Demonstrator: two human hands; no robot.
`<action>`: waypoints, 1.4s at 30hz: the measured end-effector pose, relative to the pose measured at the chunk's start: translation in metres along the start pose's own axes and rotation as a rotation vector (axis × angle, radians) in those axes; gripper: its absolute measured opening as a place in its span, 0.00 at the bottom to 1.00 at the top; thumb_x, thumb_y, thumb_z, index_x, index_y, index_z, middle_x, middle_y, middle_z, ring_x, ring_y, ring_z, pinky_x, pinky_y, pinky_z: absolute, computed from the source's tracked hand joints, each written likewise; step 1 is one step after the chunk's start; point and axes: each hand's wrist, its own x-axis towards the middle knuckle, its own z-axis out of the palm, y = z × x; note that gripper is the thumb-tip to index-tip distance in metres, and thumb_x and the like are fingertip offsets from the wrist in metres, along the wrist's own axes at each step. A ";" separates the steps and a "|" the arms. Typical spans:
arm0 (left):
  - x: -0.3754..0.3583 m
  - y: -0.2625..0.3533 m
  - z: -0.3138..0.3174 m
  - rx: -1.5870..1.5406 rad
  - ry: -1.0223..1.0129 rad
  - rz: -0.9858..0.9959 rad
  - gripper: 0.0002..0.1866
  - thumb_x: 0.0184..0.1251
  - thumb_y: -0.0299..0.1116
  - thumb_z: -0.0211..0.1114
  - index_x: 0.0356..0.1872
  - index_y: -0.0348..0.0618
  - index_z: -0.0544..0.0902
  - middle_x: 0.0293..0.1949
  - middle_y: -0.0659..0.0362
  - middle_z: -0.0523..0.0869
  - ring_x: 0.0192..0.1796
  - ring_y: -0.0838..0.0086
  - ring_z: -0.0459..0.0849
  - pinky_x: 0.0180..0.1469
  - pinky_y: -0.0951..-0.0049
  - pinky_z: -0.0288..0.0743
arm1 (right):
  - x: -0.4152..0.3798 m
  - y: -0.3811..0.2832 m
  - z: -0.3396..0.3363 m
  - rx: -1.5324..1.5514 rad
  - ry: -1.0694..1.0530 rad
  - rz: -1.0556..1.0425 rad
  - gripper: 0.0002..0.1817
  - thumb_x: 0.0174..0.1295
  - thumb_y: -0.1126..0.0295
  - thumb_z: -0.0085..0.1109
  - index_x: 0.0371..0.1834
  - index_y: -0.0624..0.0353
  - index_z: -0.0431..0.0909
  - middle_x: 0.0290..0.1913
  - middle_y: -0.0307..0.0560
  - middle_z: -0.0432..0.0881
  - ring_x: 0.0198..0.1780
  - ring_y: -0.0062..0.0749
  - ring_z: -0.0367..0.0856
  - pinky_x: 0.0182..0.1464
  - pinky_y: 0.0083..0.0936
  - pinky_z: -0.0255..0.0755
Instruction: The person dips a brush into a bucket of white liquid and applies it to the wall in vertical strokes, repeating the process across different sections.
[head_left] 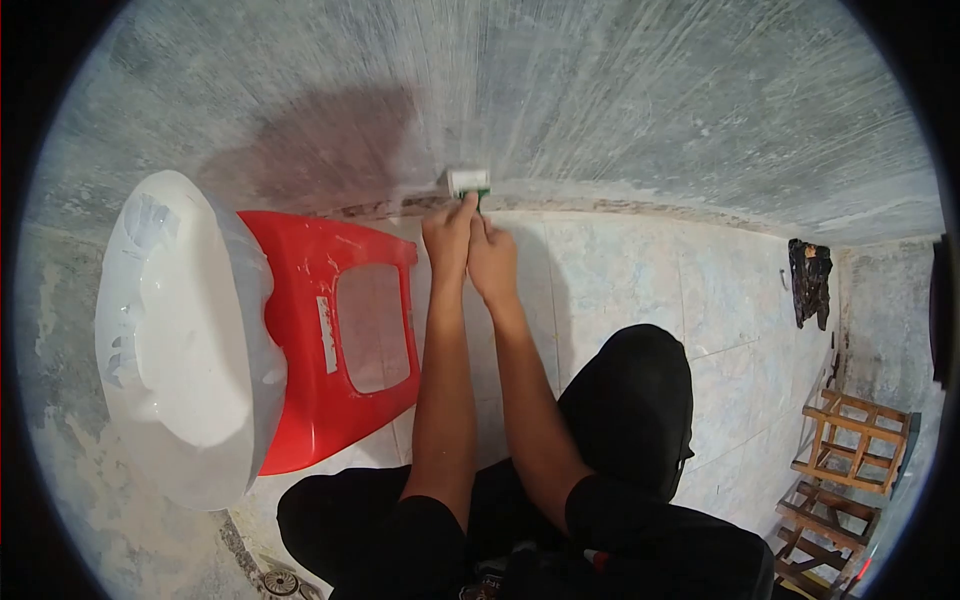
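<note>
Brush [468, 182] touches the wall [620, 110], fingers of left hand [447, 240] and right hand [492, 262] clamped on its handle; tub [185, 340] and red stool [300, 400] stand to the left.

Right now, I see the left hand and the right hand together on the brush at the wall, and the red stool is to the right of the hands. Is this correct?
Not quite: the red stool is to the left of the hands, as the head view shows. The left hand and right hand are together on the brush at the wall.
</note>
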 end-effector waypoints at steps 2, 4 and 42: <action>-0.007 0.029 0.003 0.001 0.015 -0.001 0.22 0.70 0.41 0.72 0.22 0.32 0.86 0.19 0.60 0.84 0.24 0.79 0.79 0.30 0.72 0.71 | -0.012 -0.031 -0.016 0.040 -0.045 0.022 0.27 0.78 0.56 0.51 0.33 0.74 0.82 0.24 0.58 0.83 0.26 0.35 0.81 0.36 0.35 0.73; -0.019 0.069 0.008 -0.150 -0.045 0.028 0.23 0.72 0.42 0.70 0.23 0.32 0.86 0.20 0.61 0.83 0.25 0.81 0.78 0.30 0.74 0.71 | -0.019 -0.055 -0.024 0.202 0.022 -0.225 0.24 0.77 0.59 0.52 0.30 0.71 0.81 0.20 0.62 0.78 0.21 0.39 0.76 0.30 0.38 0.70; -0.021 0.077 0.014 -0.101 -0.237 0.122 0.18 0.75 0.39 0.67 0.29 0.33 0.87 0.24 0.62 0.83 0.26 0.81 0.77 0.29 0.76 0.71 | -0.006 -0.045 -0.016 0.390 0.204 -0.391 0.20 0.79 0.62 0.52 0.33 0.69 0.81 0.21 0.59 0.78 0.23 0.32 0.76 0.31 0.35 0.71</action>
